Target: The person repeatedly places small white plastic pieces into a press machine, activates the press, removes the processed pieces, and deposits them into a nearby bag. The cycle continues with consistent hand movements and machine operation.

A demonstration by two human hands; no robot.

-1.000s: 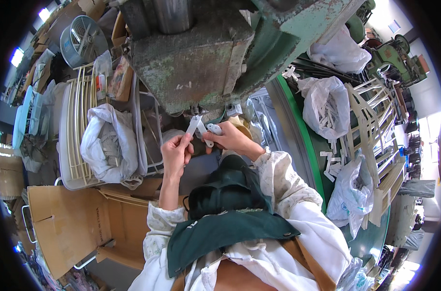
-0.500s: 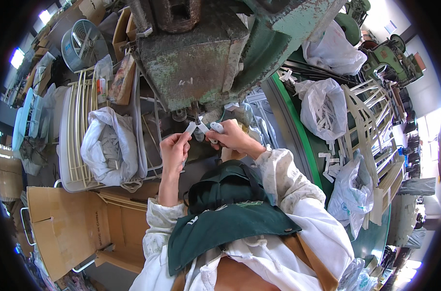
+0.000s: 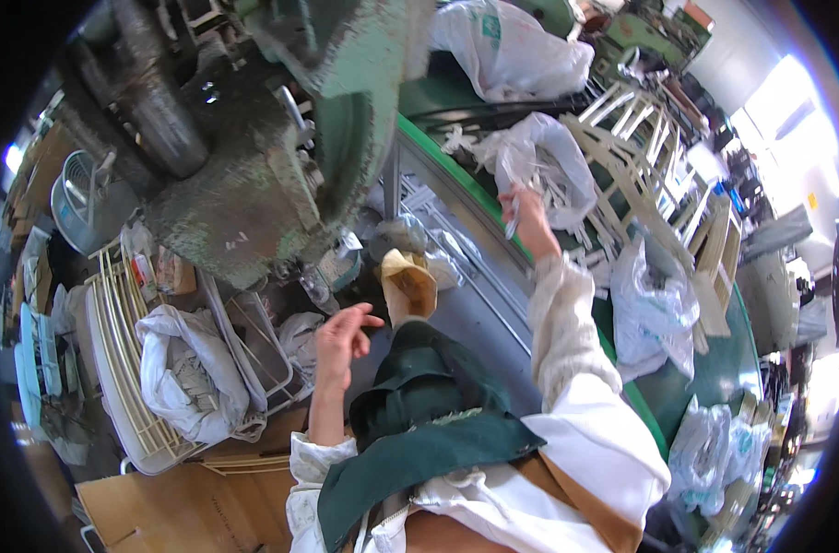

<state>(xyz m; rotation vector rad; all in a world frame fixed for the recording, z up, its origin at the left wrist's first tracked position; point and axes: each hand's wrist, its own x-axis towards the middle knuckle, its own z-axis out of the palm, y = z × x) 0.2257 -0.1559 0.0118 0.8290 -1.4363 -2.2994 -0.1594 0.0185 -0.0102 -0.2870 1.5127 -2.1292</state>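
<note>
My left hand (image 3: 341, 336) is up in front of me with the fingers loose and curled, and it holds nothing. To its left sits a white wire basket (image 3: 124, 369) with a white bag (image 3: 175, 378) stuffed inside. Just above my left hand is the big green machine (image 3: 281, 175), rusty and worn. A small brown paper bag (image 3: 408, 284) stands open near the machine, just beside my left hand but not touching it. My green apron (image 3: 419, 415) hangs below.

My right hand (image 3: 521, 207) reaches far out to the right, well apart from the left one. It is closed on 1 thin white strip (image 3: 512, 221). That strip is right at the open top of a clear plastic bag (image 3: 539, 166) full of white pieces. More white bags (image 3: 655, 304) lie on the green desk (image 3: 705, 378) further right, near some pale frames (image 3: 641, 138).
</note>
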